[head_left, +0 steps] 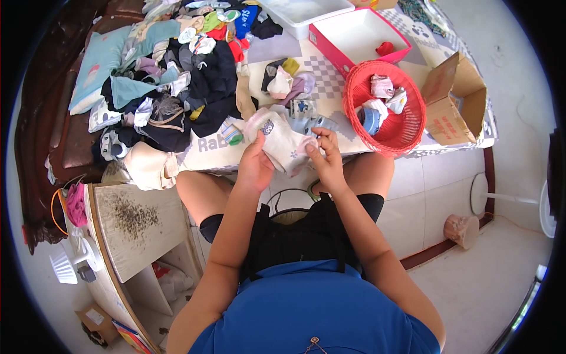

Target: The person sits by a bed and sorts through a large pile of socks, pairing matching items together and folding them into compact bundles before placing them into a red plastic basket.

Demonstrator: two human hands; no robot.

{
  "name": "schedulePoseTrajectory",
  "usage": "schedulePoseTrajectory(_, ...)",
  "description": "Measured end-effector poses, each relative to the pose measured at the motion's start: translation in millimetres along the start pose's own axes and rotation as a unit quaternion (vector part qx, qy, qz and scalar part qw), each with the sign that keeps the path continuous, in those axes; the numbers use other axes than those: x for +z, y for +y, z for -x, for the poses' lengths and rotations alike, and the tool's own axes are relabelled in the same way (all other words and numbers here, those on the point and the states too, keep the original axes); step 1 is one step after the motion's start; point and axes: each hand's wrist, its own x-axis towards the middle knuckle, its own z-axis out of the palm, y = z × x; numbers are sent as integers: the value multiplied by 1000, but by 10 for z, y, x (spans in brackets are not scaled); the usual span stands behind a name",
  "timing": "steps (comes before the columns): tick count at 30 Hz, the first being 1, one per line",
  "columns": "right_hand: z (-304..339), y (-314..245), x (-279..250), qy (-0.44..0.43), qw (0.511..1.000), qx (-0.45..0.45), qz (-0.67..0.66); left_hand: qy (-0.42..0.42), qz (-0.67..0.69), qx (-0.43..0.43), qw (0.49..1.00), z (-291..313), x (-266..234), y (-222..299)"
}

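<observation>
A white sock (286, 154) with pink patches is held up left of the red basket (383, 147) and slightly nearer the person. The left hand (256, 164) grips one edge, thumb on top; the right hand (328, 160) pinches the pinkish end between thumb and fingers. Gripping both sides seems to keep the cloth spread flat. Bundled socks (382, 87) sit inside the basket, whose wall probably stops them from scattering. Loose socks (283, 84) lie left of it, and a clothes pile (215, 88) farther left. Behind it stands a pink box (356, 38); just right, a cardboard box (439, 112), flaps up.
</observation>
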Motion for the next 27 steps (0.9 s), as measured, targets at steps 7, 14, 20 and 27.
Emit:
schedulePoseTrajectory(7, 89, 124, -22, -120, 892, 291, -324, -26, 0, -28, 999, -61, 115, 48)
schedulePoseTrajectory(14, 210, 81, 57, -168, 809, 434, -359, -2, 24, 33, 999, -391, -55, 138)
schedulePoseTrajectory(20, 235, 117, 10, -108, 841, 397, -350, -51, 2, 80, 996, -657, 22, 194)
schedulePoseTrajectory(27, 246, -1, -167, -85, 873, 378, -297, -63, -32, 87, 994, -882, 321, 220)
